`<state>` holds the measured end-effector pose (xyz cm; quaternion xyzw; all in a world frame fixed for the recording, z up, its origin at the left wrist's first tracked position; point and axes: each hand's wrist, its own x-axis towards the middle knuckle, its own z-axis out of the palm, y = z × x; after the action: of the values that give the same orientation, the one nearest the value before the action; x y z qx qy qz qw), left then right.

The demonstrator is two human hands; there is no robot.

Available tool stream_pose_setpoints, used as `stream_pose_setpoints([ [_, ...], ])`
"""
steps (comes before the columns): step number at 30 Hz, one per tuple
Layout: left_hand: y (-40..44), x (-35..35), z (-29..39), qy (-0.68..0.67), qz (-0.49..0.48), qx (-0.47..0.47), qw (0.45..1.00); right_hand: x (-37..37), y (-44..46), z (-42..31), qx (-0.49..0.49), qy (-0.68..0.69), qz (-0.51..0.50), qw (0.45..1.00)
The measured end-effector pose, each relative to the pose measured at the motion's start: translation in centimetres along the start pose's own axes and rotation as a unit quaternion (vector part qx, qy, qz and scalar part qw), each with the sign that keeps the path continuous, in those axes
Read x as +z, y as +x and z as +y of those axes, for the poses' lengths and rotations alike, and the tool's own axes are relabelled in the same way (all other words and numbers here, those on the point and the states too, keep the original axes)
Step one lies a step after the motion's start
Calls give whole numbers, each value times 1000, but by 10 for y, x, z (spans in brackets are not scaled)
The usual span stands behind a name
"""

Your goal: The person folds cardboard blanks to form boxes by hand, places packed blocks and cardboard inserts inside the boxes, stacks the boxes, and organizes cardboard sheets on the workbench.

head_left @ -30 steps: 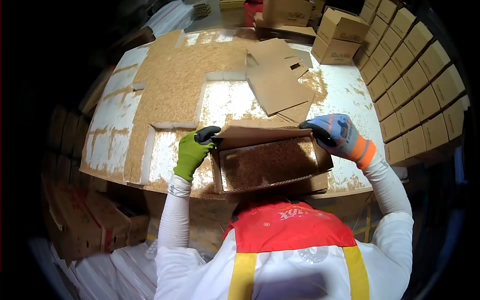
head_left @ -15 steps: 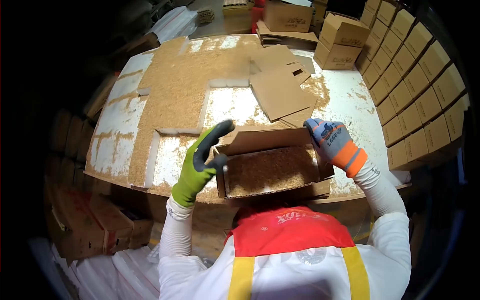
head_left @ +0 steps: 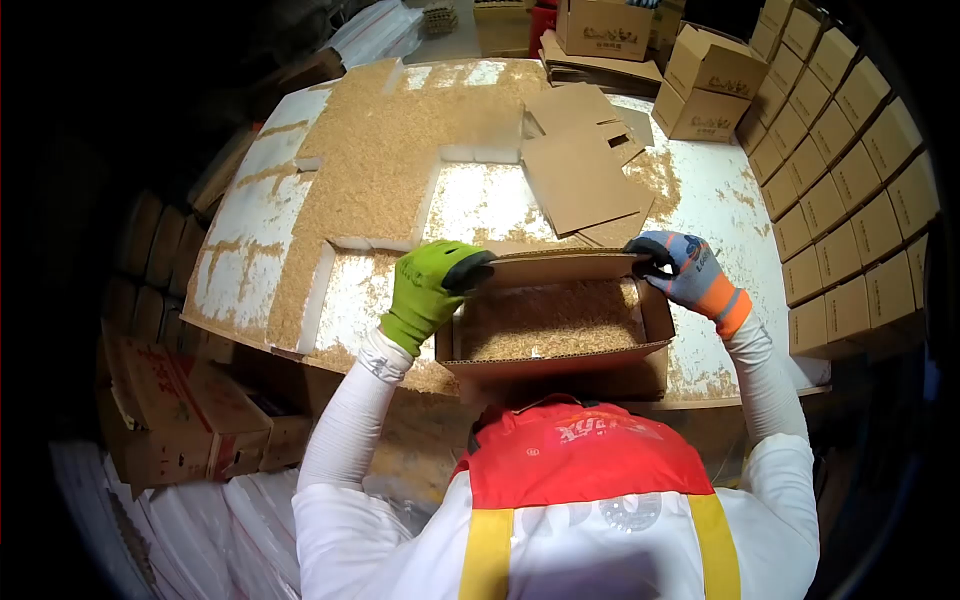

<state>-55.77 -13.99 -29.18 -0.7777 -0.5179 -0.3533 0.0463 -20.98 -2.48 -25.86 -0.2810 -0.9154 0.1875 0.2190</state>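
An open cardboard box [head_left: 560,366] stands at the table's near edge, with brown shredded material [head_left: 550,325] inside. Its far flap [head_left: 560,267] is raised. My left hand [head_left: 432,290], in a green glove with dark fingertips, grips the flap's left end. At the flap's right end, my right hand [head_left: 685,272], in a grey-blue and orange glove, pinches the corner. Just beyond the box lie flat cardboard sheets [head_left: 580,180], overlapping one another.
Brown shreds cover much of the white table [head_left: 240,280]. Stacked small cartons [head_left: 850,200] line the right side. Two boxes [head_left: 708,90] stand at the back right. A large carton [head_left: 190,410] sits low at the left. Another person's hand [head_left: 643,4] shows at the top.
My left hand let go of the flap half a second ago and has closed on its left end again. My right hand stays at the right corner. The camera view has shifted slightly.
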Motion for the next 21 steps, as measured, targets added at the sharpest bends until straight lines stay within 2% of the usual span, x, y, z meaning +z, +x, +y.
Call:
stream_pose_setpoints([
  [3, -1, 1, -3, -26, -7, -38, 999, 15, -2, 20, 107, 228, 39, 967],
  [4, 1, -1, 0, -34, -16, -46, 998, 13, -1, 24, 86, 139, 29, 986],
  [8, 0, 11, 3, -46, -20, -26, 998, 25, -11, 36, 0, 19, 68, 998],
  [9, 1, 10, 3, -36, -15, -19, 999, 25, -11, 36, -2, 35, 81, 996],
  [10, 0, 5, 5, -93, -22, -64, 993, 26, -13, 36, -3, 53, 94, 994],
  [12, -2, -3, 14, -80, -34, -55, 995, 28, -16, 33, -7, 71, 109, 992],
  [13, -3, -5, 15, -73, -40, -51, 995, 26, -16, 31, -33, 60, 97, 993],
  [14, -1, -4, 14, -28, -15, 21, 999, 22, -17, 28, -57, 49, 86, 993],
  [15, -1, -7, 18, -18, -27, 40, 999, 18, -18, 24, -82, 39, 74, 993],
  [17, -1, -19, 34, -2, -52, 69, 996, 6, -21, 10, -122, -48, 39, 991],
  [19, -15, -20, 42, 31, -152, 103, 983, -3, -22, -12, -154, -144, -28, 977],
  [21, -32, -18, 50, 58, -287, 147, 945, 10, -30, -19, -147, -197, -160, 956],
])
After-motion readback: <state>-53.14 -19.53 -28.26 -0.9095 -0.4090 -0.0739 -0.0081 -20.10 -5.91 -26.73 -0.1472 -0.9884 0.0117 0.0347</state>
